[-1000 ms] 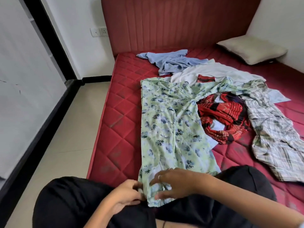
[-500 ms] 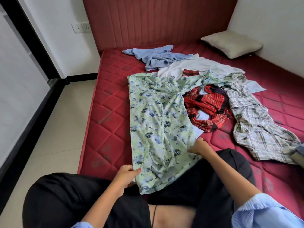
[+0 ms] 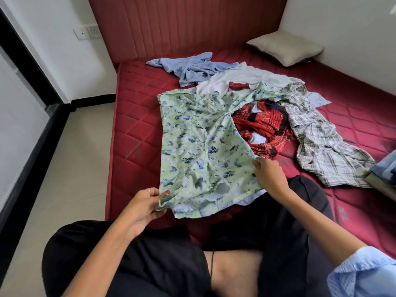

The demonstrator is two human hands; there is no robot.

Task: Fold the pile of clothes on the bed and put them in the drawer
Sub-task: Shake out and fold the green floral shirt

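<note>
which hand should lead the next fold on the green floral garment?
Probably right. The right hand pinches the green floral garment at its loose right edge and can sweep it leftward; the left hand grips the near-left corner as anchor.

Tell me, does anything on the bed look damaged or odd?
Nothing looks damaged. The red mattress has dark smudges, and the plaid shirt and blue shirt lie crumpled, still unfolded.

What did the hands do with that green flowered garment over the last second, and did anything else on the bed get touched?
The right hand left the garment's bottom hem, slid up its right edge and now pinches it there. The left hand kept hold of the lower left corner of the green flowered garment and lifted it slightly. The red patterned cloth, plaid shirt, blue shirt and pillow lie as before.
</note>
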